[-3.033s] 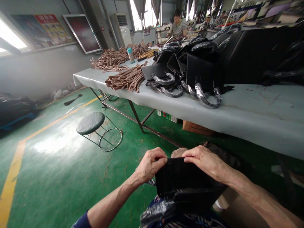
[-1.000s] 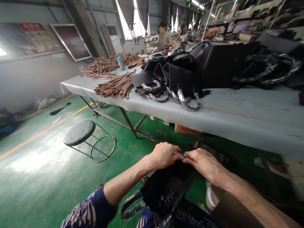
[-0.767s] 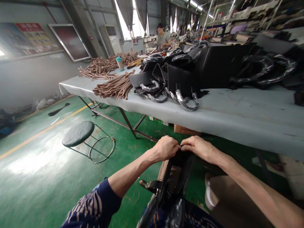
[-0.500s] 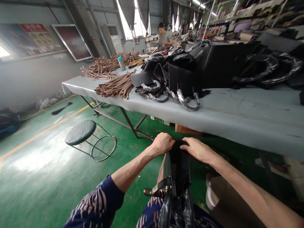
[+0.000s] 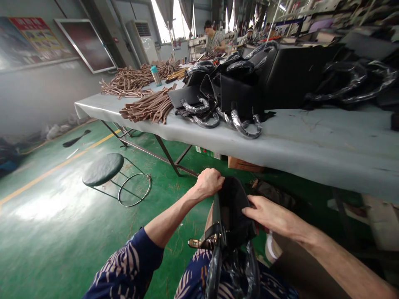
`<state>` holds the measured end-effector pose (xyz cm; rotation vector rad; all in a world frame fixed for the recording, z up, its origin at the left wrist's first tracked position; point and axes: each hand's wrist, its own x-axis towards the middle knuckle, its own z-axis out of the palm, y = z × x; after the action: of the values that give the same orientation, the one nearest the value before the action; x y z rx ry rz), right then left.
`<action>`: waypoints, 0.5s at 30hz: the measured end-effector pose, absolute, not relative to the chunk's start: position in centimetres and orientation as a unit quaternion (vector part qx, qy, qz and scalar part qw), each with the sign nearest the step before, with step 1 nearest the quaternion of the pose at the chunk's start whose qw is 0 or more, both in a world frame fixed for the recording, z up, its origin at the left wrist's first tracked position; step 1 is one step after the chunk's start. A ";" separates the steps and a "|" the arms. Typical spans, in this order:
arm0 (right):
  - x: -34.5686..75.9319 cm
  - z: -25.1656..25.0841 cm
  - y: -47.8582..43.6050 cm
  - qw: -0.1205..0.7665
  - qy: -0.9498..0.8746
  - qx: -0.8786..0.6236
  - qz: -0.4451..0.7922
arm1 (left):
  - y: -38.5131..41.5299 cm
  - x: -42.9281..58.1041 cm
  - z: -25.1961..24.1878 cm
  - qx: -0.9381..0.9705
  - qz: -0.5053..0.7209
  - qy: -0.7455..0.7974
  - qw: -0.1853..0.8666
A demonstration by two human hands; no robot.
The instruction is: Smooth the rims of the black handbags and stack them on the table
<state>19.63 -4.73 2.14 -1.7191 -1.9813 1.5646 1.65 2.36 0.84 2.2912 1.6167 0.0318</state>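
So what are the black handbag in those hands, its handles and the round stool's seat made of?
Handbag: probably leather or imitation leather, given the smooth, softly shining outer panel.
Handles: outside looks like clear plastic, crinkled with glossy highlights; the dark core's material is unclear.
Stool seat: perhaps vinyl or similar, dark and slightly wrinkled with mild sheen.

Single head-worn camera looks forward and down from above person's lap (image 5: 193,272). Left hand (image 5: 210,182), right hand (image 5: 266,214) and black bag (image 5: 232,197) close to lens, at near centre. Tabletop (image 5: 299,143) farther out, running from right toward far left. Green floor (image 5: 62,232) fills near left; window (image 5: 178,27) distant, high at far side.
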 end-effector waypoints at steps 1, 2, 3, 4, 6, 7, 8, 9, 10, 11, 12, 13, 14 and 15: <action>20.1 2.1 -4.6 0.043 -0.645 -0.558 0.520 | 2.4 1.4 0.8 0.808 0.013 0.564 0.170; 20.7 2.1 -4.4 0.042 -0.648 -0.557 0.518 | 2.5 1.2 0.9 0.811 0.015 0.559 0.172; 21.3 2.1 -4.2 0.043 -0.658 -0.557 0.505 | 2.5 0.9 1.0 0.814 0.018 0.554 0.176; 21.8 2.1 -4.0 0.045 -0.672 -0.558 0.485 | 2.6 0.7 1.0 0.817 0.020 0.548 0.179; 22.5 2.1 -3.8 0.027 -0.695 -0.572 0.435 | 2.6 0.4 1.1 0.821 0.025 0.540 0.185; 22.6 2.1 -3.9 0.018 -0.705 -0.584 0.402 | 2.6 0.4 1.1 0.822 0.027 0.538 0.187; 22.5 2.0 -4.2 0.009 -0.713 -0.600 0.362 | 2.6 0.4 1.0 0.821 0.030 0.538 0.188; 22.2 1.8 -4.7 -0.001 -0.719 -0.619 0.316 | 2.6 0.5 0.9 0.820 0.032 0.539 0.189; 21.9 1.5 -5.3 -0.007 -0.723 -0.636 0.268 | 2.6 0.6 0.8 0.819 0.034 0.541 0.188; 21.6 1.2 -6.0 -0.016 -0.721 -0.655 0.225 | 2.5 0.7 0.8 0.818 0.037 0.542 0.187; 21.2 0.7 -6.7 -0.028 -0.718 -0.667 0.195 | 2.4 0.8 0.8 0.818 0.041 0.544 0.184; 21.0 0.2 -7.4 -0.020 -0.715 -0.675 0.181 | 2.3 0.9 0.8 0.818 0.045 0.544 0.180; 21.0 -0.3 -8.1 0.008 -0.709 -0.681 0.182 | 2.1 1.0 0.9 0.819 0.050 0.544 0.173; 21.0 -0.8 -8.5 0.027 -0.698 -0.685 0.206 | 2.0 1.1 1.0 0.820 0.054 0.544 0.167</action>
<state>21.03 -8.52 -0.76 -2.1169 -2.1567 0.6365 1.08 1.99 0.97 2.3339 1.5484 0.1545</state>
